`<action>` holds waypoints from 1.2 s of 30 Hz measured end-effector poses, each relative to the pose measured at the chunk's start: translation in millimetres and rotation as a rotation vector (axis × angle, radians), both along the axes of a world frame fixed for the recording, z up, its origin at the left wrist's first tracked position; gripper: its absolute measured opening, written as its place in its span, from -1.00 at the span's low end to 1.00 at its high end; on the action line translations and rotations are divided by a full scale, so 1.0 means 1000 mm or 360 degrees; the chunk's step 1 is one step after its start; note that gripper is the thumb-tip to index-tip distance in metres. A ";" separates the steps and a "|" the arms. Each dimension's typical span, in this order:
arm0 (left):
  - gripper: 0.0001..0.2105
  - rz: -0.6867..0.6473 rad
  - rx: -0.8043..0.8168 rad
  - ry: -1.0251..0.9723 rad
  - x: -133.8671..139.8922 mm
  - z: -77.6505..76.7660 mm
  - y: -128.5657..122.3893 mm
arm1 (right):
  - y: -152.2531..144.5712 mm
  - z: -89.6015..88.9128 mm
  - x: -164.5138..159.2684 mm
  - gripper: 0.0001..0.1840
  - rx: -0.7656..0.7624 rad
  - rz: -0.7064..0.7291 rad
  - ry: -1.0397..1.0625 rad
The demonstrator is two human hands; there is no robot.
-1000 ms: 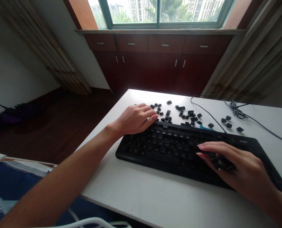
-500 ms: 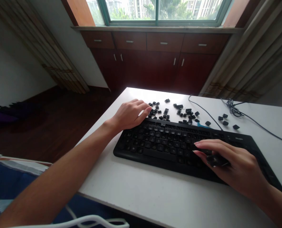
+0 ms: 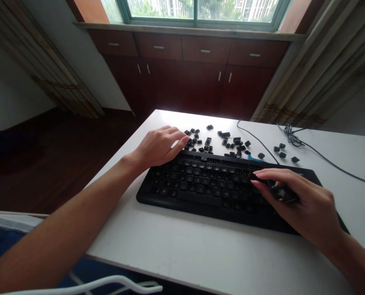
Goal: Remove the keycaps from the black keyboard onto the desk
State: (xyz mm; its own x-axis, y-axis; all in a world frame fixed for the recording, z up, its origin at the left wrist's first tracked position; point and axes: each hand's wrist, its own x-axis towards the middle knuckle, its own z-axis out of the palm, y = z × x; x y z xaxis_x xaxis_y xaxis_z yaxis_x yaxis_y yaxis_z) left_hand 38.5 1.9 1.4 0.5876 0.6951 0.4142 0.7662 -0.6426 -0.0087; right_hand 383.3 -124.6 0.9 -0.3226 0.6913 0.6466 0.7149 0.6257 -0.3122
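Note:
A black keyboard (image 3: 197, 200) lies at a slant on the white table, with some of its key spots bare. My left hand (image 3: 164, 143) rests at its upper left corner, fingers loosely spread, thumb apart, fingertips beside the loose keycaps (image 3: 207, 141). Over the keyboard's right part, my right hand (image 3: 305, 200) is closed with small black pieces in it, which look like keycaps (image 3: 284, 193). Its thumb and index finger come close together at a dark spot above the keys; what sits between the tips is hard to make out.
A blue brush-like tool (image 3: 254, 158) lies behind the keyboard. The cable (image 3: 265, 145) runs back to a tangled bundle (image 3: 290, 133) near several more keycaps (image 3: 282, 155). White tubing (image 3: 117, 280) crosses the bottom left, and a wooden cabinet (image 3: 182, 86) stands beyond the table (image 3: 176, 241).
The view has shifted, so the table, keyboard and keycaps appear a little further left. My right hand is slightly further right along the keyboard; my left hand stays at the corner.

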 end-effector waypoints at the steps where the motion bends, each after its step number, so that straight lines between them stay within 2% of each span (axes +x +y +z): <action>1: -0.62 -0.0001 -0.0002 -0.0002 0.000 0.000 0.000 | 0.000 0.000 0.001 -0.67 -0.0009 0.0014 -0.0004; 12: -0.63 -0.0011 -0.0036 -0.0029 0.000 0.000 0.001 | 0.001 -0.004 0.003 -0.63 -0.0098 0.0100 -0.0029; 36: -0.64 -0.0012 -0.0021 -0.0004 -0.001 -0.001 0.002 | 0.002 -0.003 0.003 -0.67 -0.0132 0.0132 -0.0044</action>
